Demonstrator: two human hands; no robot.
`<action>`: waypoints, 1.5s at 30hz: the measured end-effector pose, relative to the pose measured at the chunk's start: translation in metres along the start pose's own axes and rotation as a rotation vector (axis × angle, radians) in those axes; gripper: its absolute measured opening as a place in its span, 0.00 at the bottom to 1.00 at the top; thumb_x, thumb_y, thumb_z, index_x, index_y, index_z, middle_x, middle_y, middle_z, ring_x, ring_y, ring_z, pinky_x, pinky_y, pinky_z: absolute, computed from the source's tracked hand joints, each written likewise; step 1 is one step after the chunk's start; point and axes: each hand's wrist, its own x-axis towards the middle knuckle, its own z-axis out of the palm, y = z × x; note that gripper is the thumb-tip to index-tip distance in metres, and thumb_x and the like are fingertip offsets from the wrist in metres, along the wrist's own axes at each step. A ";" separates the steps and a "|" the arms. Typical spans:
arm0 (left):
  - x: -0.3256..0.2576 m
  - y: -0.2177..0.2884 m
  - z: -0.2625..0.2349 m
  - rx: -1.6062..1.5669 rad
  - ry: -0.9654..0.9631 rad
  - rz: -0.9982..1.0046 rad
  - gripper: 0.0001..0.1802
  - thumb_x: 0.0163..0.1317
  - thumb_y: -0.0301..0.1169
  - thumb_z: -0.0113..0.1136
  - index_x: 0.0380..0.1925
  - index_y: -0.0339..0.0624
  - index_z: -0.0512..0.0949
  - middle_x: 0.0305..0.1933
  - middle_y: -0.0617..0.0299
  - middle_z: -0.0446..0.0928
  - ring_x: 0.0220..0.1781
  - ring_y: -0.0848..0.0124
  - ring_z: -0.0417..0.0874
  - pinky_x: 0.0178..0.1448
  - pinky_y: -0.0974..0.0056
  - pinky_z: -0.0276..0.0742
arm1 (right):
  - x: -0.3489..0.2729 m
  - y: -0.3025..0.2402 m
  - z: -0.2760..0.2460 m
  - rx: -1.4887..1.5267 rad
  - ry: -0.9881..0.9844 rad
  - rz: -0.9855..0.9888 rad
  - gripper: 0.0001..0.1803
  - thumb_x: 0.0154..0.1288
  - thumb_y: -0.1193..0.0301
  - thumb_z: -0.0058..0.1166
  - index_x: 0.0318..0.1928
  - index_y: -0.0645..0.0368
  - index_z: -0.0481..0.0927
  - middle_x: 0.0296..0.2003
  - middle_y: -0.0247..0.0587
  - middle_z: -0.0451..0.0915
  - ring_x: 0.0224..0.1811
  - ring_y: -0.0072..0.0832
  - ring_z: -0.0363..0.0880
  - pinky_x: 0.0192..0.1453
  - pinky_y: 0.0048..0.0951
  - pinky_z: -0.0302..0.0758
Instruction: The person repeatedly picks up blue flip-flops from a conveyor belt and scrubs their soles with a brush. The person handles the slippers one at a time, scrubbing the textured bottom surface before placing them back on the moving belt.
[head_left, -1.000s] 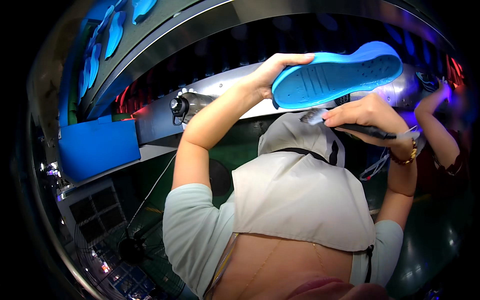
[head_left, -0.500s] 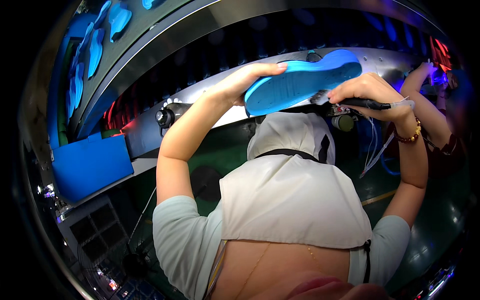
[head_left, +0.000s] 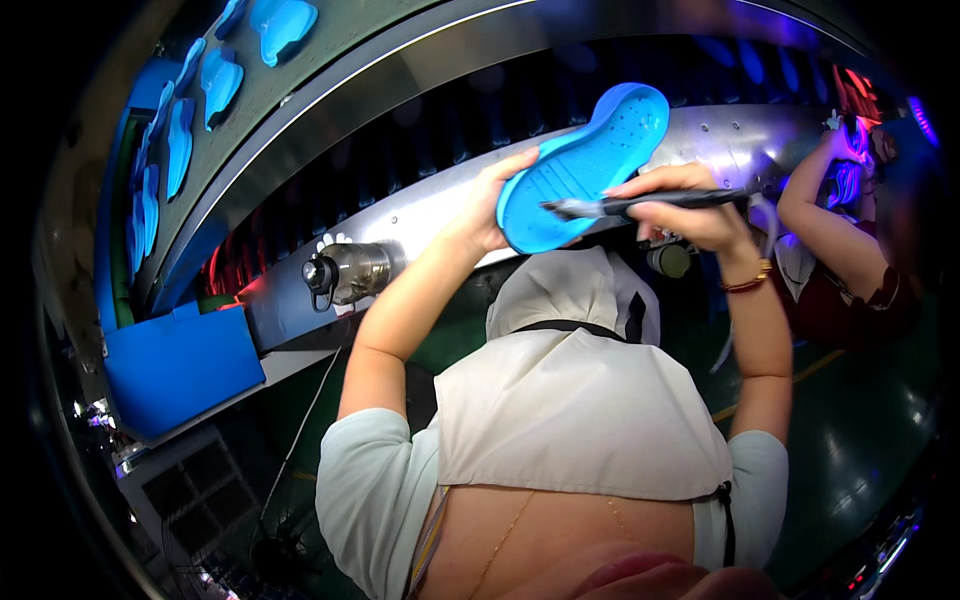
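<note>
A blue shoe sole (head_left: 585,165) with a raised rim is tilted up in front of me, its inner face with small holes and grooves in view. My left hand (head_left: 490,205) is closed on the sole's left edge, thumb along the rim. My right hand (head_left: 695,210) grips the black handle of a brush (head_left: 660,202). The pale bristles are over the near, wide part of the sole. Whether they touch it, I cannot tell.
A conveyor belt (head_left: 345,50) at the upper left carries several blue soles (head_left: 220,85). On the metal ledge (head_left: 425,210) stands a dark drink bottle (head_left: 358,272). A blue box (head_left: 182,365) lies at the left. Another person's arm (head_left: 835,215) is at the right.
The sole has turned, its far end swinging up and left, so more of its inner face shows. My right hand has brought the brush left across it.
</note>
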 end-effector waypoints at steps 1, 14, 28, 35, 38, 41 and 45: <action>0.008 -0.005 -0.001 -0.026 0.038 -0.016 0.33 0.56 0.50 0.45 0.58 0.43 0.59 0.56 0.45 0.63 0.52 0.49 0.70 0.46 0.39 0.70 | 0.006 0.014 0.006 -0.107 0.059 -0.026 0.09 0.53 0.76 0.54 0.37 0.65 0.79 0.27 0.38 0.79 0.21 0.16 0.74 0.25 0.15 0.70; 0.046 -0.013 -0.022 -0.084 -0.048 -0.001 0.30 0.56 0.46 0.49 0.55 0.41 0.61 0.51 0.47 0.68 0.48 0.54 0.74 0.47 0.46 0.73 | -0.008 0.067 0.032 -0.332 0.482 -0.366 0.08 0.54 0.75 0.53 0.34 0.66 0.79 0.29 0.40 0.80 0.20 0.19 0.75 0.24 0.17 0.70; 0.066 0.180 0.033 -0.510 -0.114 1.034 0.43 0.57 0.60 0.27 0.62 0.37 0.44 0.67 0.51 0.45 0.68 0.56 0.47 0.65 0.41 0.44 | -0.030 0.098 -0.021 0.851 0.709 -0.127 0.12 0.62 0.71 0.45 0.38 0.69 0.74 0.37 0.51 0.77 0.14 0.16 0.63 0.19 0.14 0.60; 0.152 0.191 0.096 0.611 0.335 0.877 0.39 0.51 0.40 0.56 0.60 0.38 0.50 0.59 0.43 0.56 0.58 0.53 0.63 0.59 0.56 0.61 | -0.049 0.131 -0.034 0.855 0.761 0.013 0.10 0.61 0.72 0.46 0.37 0.68 0.75 0.36 0.47 0.78 0.16 0.16 0.65 0.20 0.14 0.63; 0.186 0.241 0.086 1.642 1.147 1.265 0.39 0.46 0.42 0.60 0.58 0.42 0.57 0.53 0.42 0.64 0.56 0.50 0.65 0.56 0.52 0.64 | -0.050 0.137 -0.036 0.910 0.709 0.028 0.10 0.61 0.72 0.47 0.38 0.67 0.75 0.34 0.45 0.78 0.16 0.16 0.65 0.19 0.16 0.62; 0.198 0.294 0.043 2.297 1.227 0.889 0.33 0.51 0.55 0.48 0.49 0.41 0.71 0.48 0.44 0.72 0.54 0.49 0.69 0.56 0.53 0.64 | -0.048 0.143 -0.044 0.889 0.671 0.100 0.10 0.60 0.72 0.49 0.36 0.66 0.77 0.30 0.39 0.78 0.15 0.16 0.66 0.19 0.15 0.64; 0.171 0.238 0.078 2.684 0.975 1.173 0.17 0.57 0.41 0.50 0.35 0.37 0.74 0.35 0.48 0.76 0.40 0.51 0.74 0.44 0.54 0.69 | -0.052 0.142 -0.056 0.915 0.638 0.082 0.11 0.60 0.70 0.47 0.37 0.66 0.76 0.27 0.38 0.76 0.17 0.17 0.68 0.21 0.16 0.66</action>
